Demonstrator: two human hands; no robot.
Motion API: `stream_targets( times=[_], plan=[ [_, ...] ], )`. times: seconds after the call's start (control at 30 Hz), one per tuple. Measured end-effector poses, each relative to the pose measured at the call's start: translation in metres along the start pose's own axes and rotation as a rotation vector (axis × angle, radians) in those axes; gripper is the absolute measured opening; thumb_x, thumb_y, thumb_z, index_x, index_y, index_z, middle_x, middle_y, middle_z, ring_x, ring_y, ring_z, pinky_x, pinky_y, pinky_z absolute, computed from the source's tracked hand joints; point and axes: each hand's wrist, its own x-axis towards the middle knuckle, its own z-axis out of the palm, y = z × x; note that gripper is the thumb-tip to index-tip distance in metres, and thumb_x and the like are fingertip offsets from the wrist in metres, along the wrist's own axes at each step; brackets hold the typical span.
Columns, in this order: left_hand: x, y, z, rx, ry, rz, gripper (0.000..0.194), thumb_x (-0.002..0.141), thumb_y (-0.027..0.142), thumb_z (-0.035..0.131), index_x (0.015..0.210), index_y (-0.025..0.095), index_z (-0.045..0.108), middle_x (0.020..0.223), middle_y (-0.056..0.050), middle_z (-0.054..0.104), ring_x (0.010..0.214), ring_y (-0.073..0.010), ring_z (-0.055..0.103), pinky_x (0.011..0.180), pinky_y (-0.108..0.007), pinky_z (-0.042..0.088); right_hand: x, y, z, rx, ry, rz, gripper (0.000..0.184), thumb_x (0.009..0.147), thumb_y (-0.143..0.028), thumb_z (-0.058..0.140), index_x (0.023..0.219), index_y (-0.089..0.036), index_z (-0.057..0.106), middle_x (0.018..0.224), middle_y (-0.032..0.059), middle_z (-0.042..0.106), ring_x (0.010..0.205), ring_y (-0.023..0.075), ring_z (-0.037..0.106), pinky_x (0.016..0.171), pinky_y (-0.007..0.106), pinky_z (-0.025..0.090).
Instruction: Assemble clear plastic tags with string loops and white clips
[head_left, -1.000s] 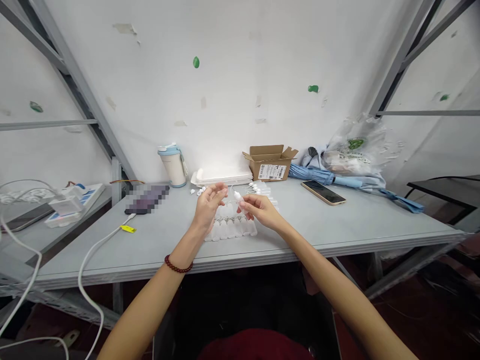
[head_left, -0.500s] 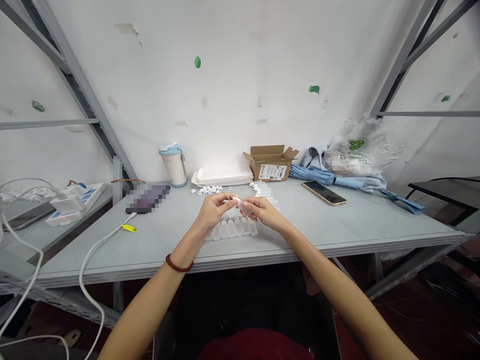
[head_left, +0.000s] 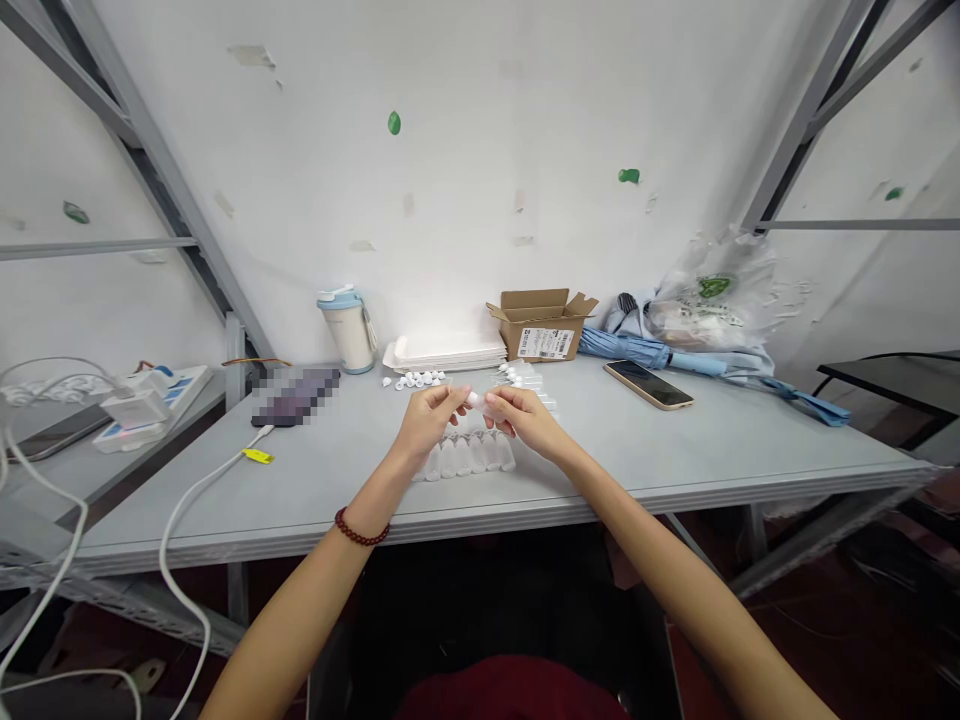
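Note:
Both hands meet above the middle of the grey table [head_left: 675,445]. My right hand [head_left: 529,420] is closed around a small white plastic bottle [head_left: 480,402] lying sideways. My left hand [head_left: 427,418] pinches the bottle's tip end with thumb and fingers; what sits under those fingertips is hidden. A red bead bracelet [head_left: 361,528] circles my left wrist. Just below the hands a row of several translucent little bottles [head_left: 469,456] lies on the table. Small white caps [head_left: 416,380] are scattered behind, and more capped bottles [head_left: 521,376] lie to the right of them.
At the back stand a white and blue cup [head_left: 346,330], a stack of white trays [head_left: 446,352] and an open cardboard box [head_left: 541,325]. A phone [head_left: 646,384], a blue umbrella [head_left: 675,357] and a plastic bag [head_left: 712,295] lie right. A white cable [head_left: 187,500] trails off the left edge.
My left hand came in from apart and closed on the tip of the bottle in my right hand. The bottle has tilted from pointing up to lying sideways.

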Motion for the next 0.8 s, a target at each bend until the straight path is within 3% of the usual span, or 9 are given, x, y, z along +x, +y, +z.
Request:
stream_targets(
  times=[0.17,0.33,0.57,0.8],
  plan=[
    [-0.0008,0.0008,0.0023,0.013,-0.011,-0.099,0.041,0.069,0.052,0.069,0.057,0.013,0.06,0.058,-0.002,0.057,0.055,-0.0105,0.048,0.052,-0.024,0.037,0.0,0.0031,0.0016,-0.102,0.07,-0.043,0.033,0.086,-0.049,0.048,0.081,-0.017,0.056,0.06,-0.0011,0.056,0.05,0.0091,0.04,0.049,0.023,0.032],
    [0.0002,-0.0018,0.0027,-0.032,0.017,-0.192,0.042,0.067,0.053,0.069,0.06,0.012,0.062,0.058,-0.002,0.056,0.054,-0.0102,0.048,0.051,-0.024,0.036,-0.0002,0.0049,0.0018,-0.24,0.188,-0.097,0.031,0.082,-0.045,0.057,0.093,-0.016,0.058,0.065,-0.0006,0.058,0.055,0.0102,0.046,0.053,0.024,0.036],
    [0.0001,-0.0011,0.0023,-0.117,-0.096,-0.27,0.044,0.069,0.055,0.066,0.058,0.013,0.06,0.057,-0.001,0.053,0.051,-0.009,0.046,0.05,-0.024,0.036,0.0002,0.0055,-0.001,-0.212,0.145,-0.118,0.032,0.083,-0.043,0.054,0.098,-0.016,0.059,0.07,0.0018,0.061,0.056,0.0109,0.049,0.054,0.024,0.039],
    [-0.0001,-0.0035,0.0016,-0.106,-0.081,-0.226,0.044,0.07,0.054,0.067,0.055,0.012,0.062,0.053,-0.003,0.056,0.049,-0.01,0.047,0.052,-0.026,0.037,-0.0006,0.0068,-0.0014,-0.219,0.127,-0.118,0.035,0.084,-0.049,0.051,0.089,-0.016,0.06,0.056,-0.0031,0.049,0.05,0.0102,0.043,0.052,0.024,0.034]
  ],
)
